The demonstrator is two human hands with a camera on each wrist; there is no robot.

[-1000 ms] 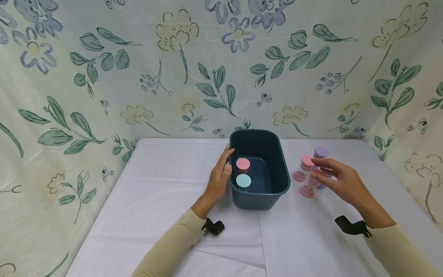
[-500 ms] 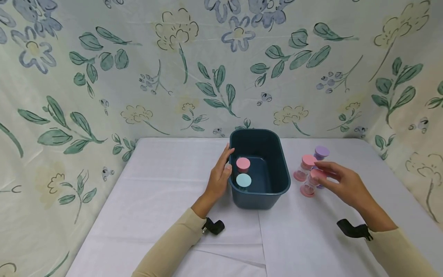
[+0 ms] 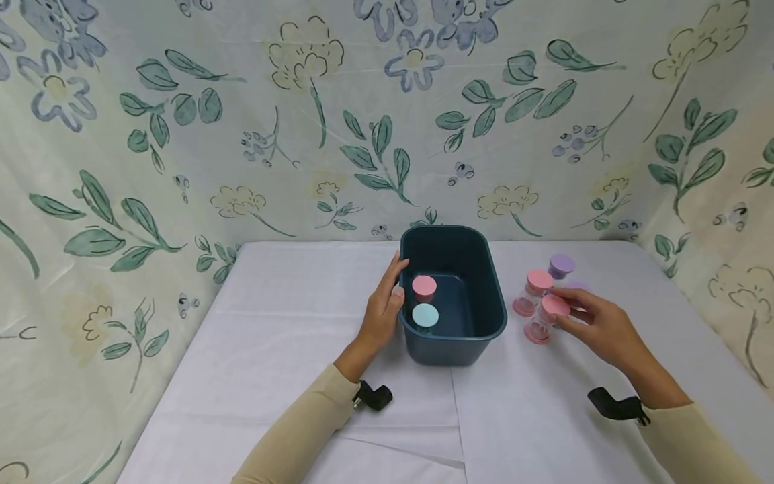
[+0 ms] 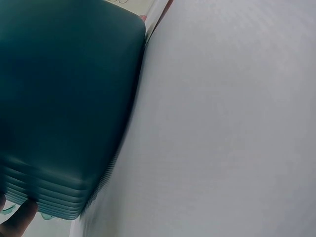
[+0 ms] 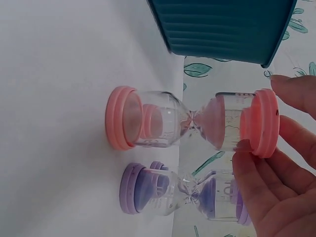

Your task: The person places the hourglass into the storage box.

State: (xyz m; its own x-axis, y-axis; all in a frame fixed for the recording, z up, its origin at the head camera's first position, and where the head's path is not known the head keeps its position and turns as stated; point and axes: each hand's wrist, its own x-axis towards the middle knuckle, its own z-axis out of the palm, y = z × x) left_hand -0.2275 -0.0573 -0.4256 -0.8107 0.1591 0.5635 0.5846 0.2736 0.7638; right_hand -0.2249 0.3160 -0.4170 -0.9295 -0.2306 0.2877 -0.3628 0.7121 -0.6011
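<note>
A dark teal bin (image 3: 484, 282) stands mid-table with a pink-capped sand timer (image 3: 424, 288) and a light blue-capped one (image 3: 426, 314) upright inside. My left hand (image 3: 390, 296) rests flat against the bin's left wall, thumb at the rim; one fingertip (image 4: 19, 222) shows beside the bin wall (image 4: 64, 98). To the right of the bin, my right hand (image 3: 565, 310) pinches the top cap of the near pink sand timer (image 3: 540, 323), which stands on the cloth. In the right wrist view, fingertips (image 5: 247, 148) touch that timer's pink cap (image 5: 261, 123).
A second pink sand timer (image 3: 532, 290) and a purple one (image 3: 561, 267) stand just behind the held one; the purple timer (image 5: 182, 190) is close beside it. White cloth covers the table (image 3: 290, 349); a floral curtain (image 3: 302, 134) hangs close behind.
My right hand has come down and left onto the near pink sand timer, its fingers closing on the top cap. The left hand and the bin have not moved.
</note>
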